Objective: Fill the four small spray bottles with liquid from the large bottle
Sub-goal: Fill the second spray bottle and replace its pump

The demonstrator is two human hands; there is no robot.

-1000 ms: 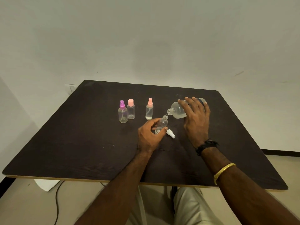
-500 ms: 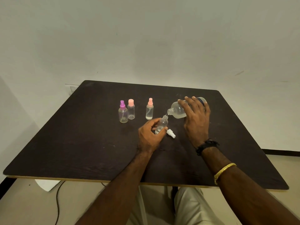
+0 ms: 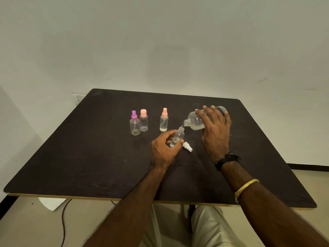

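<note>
Head view: I'm watching two bare hands working over the middle-right part of the dark table point(image 3: 89, 157).
Right hand: the right hand point(image 3: 216, 132) is gripping the large bottle point(image 3: 195, 122) from above. Its fingers point(image 3: 210, 113) are wrapping over the clear body, and the thumb is hidden from me.
Large bottle: it's hanging tipped nearly flat above the table, with the open neck pointing left and slightly down. A dark blue patch is showing at its far end, by the fingertips.
Left hand: the left hand point(image 3: 164, 150) is holding the open small bottle point(image 3: 177, 138), with thumb and index finger curling round its lower half.
Open small bottle: it's leaning with the neck tilting up and right toward the large bottle's mouth. The two mouths are sitting almost together.
Flow: I'm seeing a small glint between the mouths, but I can't tell whether liquid is running.
White spray cap point(image 3: 187, 146): it's lying on its side on the table, just right of the left thumb.
Other small bottles: three are standing upright and capped, further left. The purple-capped spray bottle point(image 3: 134, 125) and the pink flat-capped bottle point(image 3: 143, 122) are standing just beside each other. The pink spray bottle point(image 3: 164, 122) is standing apart to their right, near the open small bottle.
Fill levels: they're reading too faint for me to call.
Right forearm: it's wearing a black wristband point(image 3: 227, 158) and a gold bangle point(image 3: 246, 187).
Floor: a dark cable point(image 3: 63, 220) is trailing under the table's left side.
</note>
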